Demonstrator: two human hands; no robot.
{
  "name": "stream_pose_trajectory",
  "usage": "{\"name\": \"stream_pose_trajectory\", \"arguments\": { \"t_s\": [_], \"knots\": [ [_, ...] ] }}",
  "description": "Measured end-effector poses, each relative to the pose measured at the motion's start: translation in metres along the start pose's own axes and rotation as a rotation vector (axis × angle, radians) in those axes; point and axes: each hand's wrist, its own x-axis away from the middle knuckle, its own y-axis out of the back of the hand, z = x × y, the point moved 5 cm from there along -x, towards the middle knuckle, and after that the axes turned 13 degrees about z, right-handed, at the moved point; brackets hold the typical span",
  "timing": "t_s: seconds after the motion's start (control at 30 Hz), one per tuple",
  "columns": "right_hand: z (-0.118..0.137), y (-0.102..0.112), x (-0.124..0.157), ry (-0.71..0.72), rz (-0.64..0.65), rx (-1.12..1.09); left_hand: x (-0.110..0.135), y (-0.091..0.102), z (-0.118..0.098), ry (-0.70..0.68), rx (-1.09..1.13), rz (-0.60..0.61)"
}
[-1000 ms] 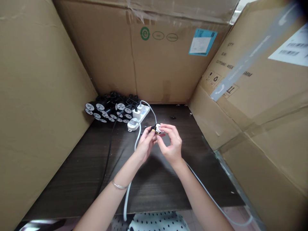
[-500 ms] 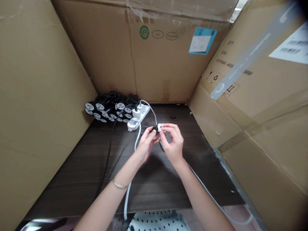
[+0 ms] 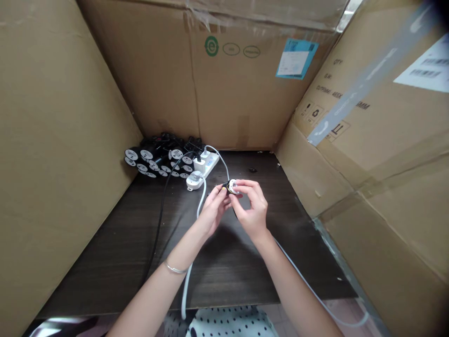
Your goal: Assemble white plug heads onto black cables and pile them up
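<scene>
Tan cardboard wall (image 3: 59,154) closes off the left edge of a dark wood-grain desk (image 3: 105,267). In the back-left corner lies a heap of round black connectors (image 3: 154,159) with white, pin-holed faces. A black cable (image 3: 159,220) leaves the heap and runs toward the desk's front edge. Just right of the heap, along the back edge, sits a white power strip (image 3: 210,164) with white plugs (image 3: 199,165) pushed into it. A white cable (image 3: 187,281) drops from that end of the desk, passes beside the left wrist and goes over the front edge. A thin metal bracelet (image 3: 174,268) circles that wrist.

Slightly right of the desk's middle and near its back edge, the left hand (image 3: 213,210) and right hand (image 3: 250,208) are raised and meet over a small black-and-white connector (image 3: 231,187). The left thumb and fingertips pinch its black side, while the right fingertips close on its white face, both hands nearly shut around it. A dark cord seems to fall from it behind the right hand, though the fingers hide the join. It looks light, hard and smooth, so the firmest hold is likely on its black body, with the cord left slack.

Further right, a second white cable (image 3: 308,288) runs beneath the right forearm toward the desk's front-right corner, beside another cardboard wall (image 3: 379,154).
</scene>
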Motion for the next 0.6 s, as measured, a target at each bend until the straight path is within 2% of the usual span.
{"name": "stream_pose_trajectory", "arguments": {
  "t_s": [0.27, 0.6],
  "knots": [
    [-0.0055, 0.0032, -0.0004, -0.061, -0.020, -0.104, -0.0011, 0.0030, 0.0011, -0.007, -0.020, 0.012],
    [-0.0023, 0.0035, -0.0003, -0.076, -0.031, -0.008, -0.0002, -0.0001, 0.0003, 0.008, -0.038, 0.001]
  ]
}}
